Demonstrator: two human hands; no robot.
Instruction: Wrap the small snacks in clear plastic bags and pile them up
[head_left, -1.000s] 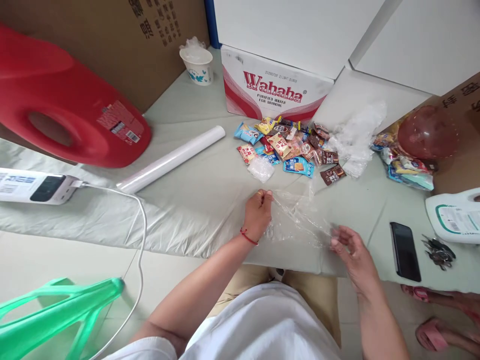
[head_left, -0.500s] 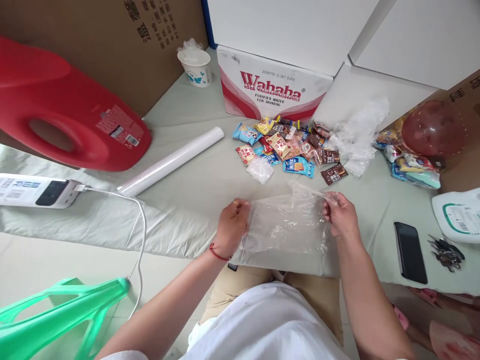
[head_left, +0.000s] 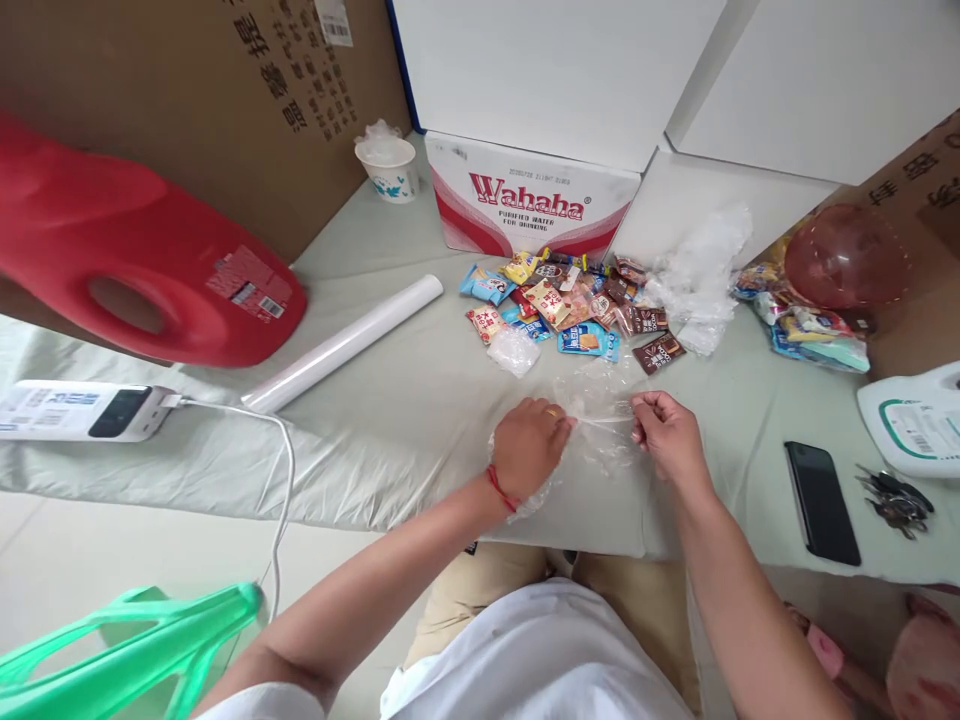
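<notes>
At far left, a white power bank point(head_left: 60, 410) on the cloth point(head_left: 397, 420), plugged with a cable point(head_left: 288, 470); behind it, a red jug point(head_left: 176, 250). Below, a green frame point(head_left: 217, 608). Next, a white roll point(head_left: 345, 343) lying aslant, a paper cup point(head_left: 390, 182) upright beyond. Then the left hand point(head_left: 529, 443), back uppermost, pinching bunched clear film point(head_left: 601, 430) between thumb and fingers — some trailing beneath the wrist. Farther back, heaped snacks point(head_left: 553, 305) before a printed box point(head_left: 532, 205); just in front of the snacks, over the cloth, the film, spanning both hands. At its other end, the right hand point(head_left: 667, 428), thumb and forefinger nipping the film. Beyond, crumpled wrap point(head_left: 701, 300); rightward, packets point(head_left: 817, 335) beside a red dome point(head_left: 844, 255), a phone point(head_left: 823, 503), keys point(head_left: 898, 500), a white bottle point(head_left: 919, 422).
</notes>
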